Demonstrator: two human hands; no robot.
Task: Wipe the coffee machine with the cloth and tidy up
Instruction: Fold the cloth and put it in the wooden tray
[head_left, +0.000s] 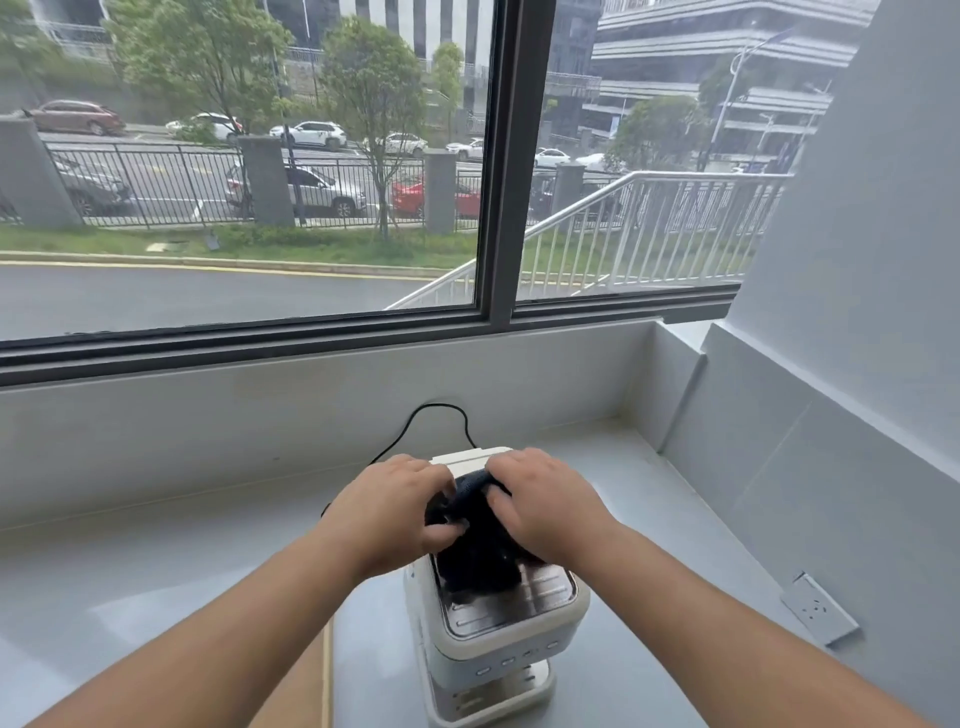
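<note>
Gripping one cloth (475, 545), two hands

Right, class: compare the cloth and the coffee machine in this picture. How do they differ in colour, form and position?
The cloth is dark, nearly black; the coffee machine is white with a ribbed metal top. The cloth is soft and bunched up; the coffee machine is rigid and boxy. The cloth lies on top, gripped by the left hand and right hand; the coffee machine stands on the counter. They are in contact.
</note>
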